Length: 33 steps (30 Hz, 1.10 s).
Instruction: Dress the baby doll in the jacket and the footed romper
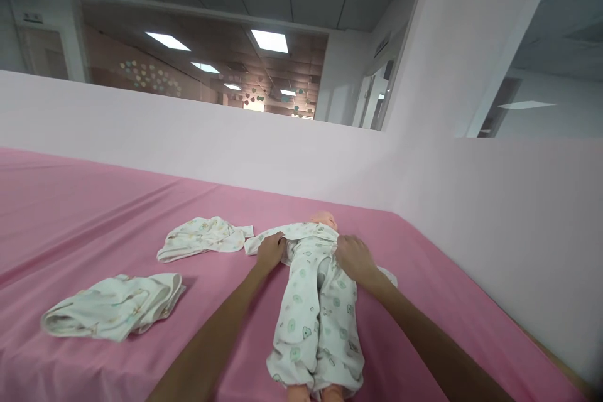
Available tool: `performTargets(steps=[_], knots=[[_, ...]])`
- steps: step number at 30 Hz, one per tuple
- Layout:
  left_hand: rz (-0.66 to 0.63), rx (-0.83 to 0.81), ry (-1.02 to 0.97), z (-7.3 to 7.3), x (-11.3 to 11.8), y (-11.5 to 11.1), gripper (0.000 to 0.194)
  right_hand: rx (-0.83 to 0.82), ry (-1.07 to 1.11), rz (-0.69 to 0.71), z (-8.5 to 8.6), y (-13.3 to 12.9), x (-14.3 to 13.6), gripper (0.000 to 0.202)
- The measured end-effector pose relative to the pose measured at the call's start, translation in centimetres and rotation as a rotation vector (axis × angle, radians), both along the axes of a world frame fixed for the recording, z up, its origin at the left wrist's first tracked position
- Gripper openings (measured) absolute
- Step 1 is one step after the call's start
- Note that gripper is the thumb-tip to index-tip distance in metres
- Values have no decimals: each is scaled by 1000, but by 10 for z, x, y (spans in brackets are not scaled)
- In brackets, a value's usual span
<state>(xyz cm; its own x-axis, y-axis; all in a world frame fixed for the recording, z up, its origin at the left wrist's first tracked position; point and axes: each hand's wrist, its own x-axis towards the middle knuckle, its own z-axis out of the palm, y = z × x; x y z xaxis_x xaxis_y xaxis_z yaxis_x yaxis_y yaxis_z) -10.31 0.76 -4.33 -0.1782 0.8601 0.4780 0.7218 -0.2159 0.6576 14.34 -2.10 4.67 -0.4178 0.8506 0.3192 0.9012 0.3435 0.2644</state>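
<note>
A baby doll [325, 220] lies on its back on the pink sheet, its head toward the wall and its feet toward me. It wears a white top [268, 235] and white trousers [301, 308], both with small green prints. My left hand [272, 251] is closed at the left side of the doll's waist, fingers curled on the cloth there. On the other side, my right hand [354, 257] grips the edge of the clothing at the waist. Its fingertips are partly hidden. A gap shows between the trouser legs near the crotch.
Folded white printed clothing [113, 306] lies at the front left. Another white printed garment [202, 239] lies behind it, close to the doll's left-hand sleeve. The pink sheet [226, 301] runs up to a white wall [264, 157] with windows above, and another wall stands at the right.
</note>
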Motion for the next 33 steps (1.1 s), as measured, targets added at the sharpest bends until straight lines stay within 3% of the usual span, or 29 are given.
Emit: performTargets(steps=[4, 9, 16, 22, 27, 33], knots=[[-9, 7, -14, 5, 3, -7, 24, 1, 60, 26, -9, -5, -1, 22], [-34, 39, -38, 22, 12, -17, 25, 68, 202, 36, -16, -4, 11, 26], [-142, 83, 5, 44, 26, -51, 27, 64, 426, 77, -15, 4, 23, 27], [-235, 133, 38, 48, 38, -65, 29, 19, 489, 68, -16, 14, 15, 25], [-339, 184, 189, 50, 41, -72, 27, 72, 470, 31, -12, 18, 4, 23], [-358, 209, 219, 43, 40, -74, 28, 100, 391, 73, -9, 18, -1, 16]])
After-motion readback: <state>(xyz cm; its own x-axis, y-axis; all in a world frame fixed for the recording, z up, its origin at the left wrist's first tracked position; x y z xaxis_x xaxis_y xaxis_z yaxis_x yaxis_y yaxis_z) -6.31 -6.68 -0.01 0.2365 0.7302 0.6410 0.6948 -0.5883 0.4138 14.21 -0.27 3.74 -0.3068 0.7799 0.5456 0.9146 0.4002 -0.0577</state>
